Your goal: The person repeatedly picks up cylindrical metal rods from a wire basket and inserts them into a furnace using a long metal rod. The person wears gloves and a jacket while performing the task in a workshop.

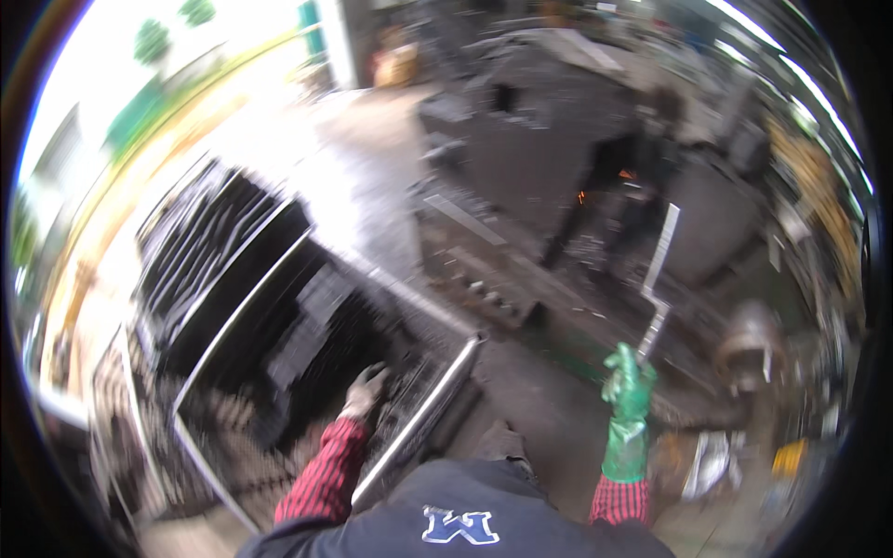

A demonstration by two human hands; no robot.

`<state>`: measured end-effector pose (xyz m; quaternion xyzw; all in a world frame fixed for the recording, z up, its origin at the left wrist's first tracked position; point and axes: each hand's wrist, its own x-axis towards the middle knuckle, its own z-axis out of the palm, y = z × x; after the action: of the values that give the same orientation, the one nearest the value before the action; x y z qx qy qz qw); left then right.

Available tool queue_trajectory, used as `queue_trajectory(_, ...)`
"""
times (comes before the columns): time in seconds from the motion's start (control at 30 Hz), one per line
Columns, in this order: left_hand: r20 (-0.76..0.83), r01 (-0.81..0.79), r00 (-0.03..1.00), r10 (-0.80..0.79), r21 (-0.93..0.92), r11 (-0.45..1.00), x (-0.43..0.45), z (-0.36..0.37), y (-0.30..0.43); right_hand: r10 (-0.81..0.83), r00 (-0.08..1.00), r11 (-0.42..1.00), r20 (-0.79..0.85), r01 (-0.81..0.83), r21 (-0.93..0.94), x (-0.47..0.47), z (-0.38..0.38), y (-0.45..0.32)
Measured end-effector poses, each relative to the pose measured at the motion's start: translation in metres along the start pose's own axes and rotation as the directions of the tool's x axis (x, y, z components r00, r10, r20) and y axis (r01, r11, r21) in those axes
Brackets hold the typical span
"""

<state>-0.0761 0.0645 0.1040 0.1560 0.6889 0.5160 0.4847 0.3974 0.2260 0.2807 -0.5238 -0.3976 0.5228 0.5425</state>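
My left hand (pixel 366 392), in a pale glove with dark fingertips, reaches over the near right part of a metal mesh crate (pixel 418 418) of dark metal pieces (pixel 307 328). Its fingers are spread apart; blur hides whether they touch a piece. My right hand (pixel 629 380), in a green rubber glove, is closed around the lower end of a cranked metal bar (pixel 659 279). The bar points up and away, towards a forge-like machine (pixel 530 139) with a small orange glow in its dark opening.
A metal ledge (pixel 558 286) runs along the machine's near side, with small pieces lying on its left part. A cylindrical metal object (pixel 752 349) stands at the right. Silvery crumpled material (pixel 708 464) and a yellow object (pixel 790 458) lie at the lower right.
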Motion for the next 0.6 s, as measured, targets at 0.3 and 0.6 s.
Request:
queue_trajectory(0.3,-0.212,0.138,0.962,-0.170,-0.157,0.978,-0.066,0.029,-0.058,0.476,0.721,0.832,0.504,-0.184,-0.523,0.005,0.081,0.078)
queue_trajectory(0.6,-0.006,0.030,0.999,-0.038,-0.469,0.883,-0.051,0.008,-0.078,0.863,0.341,0.405,0.372,-0.029,-0.914,0.020,0.103,0.200)
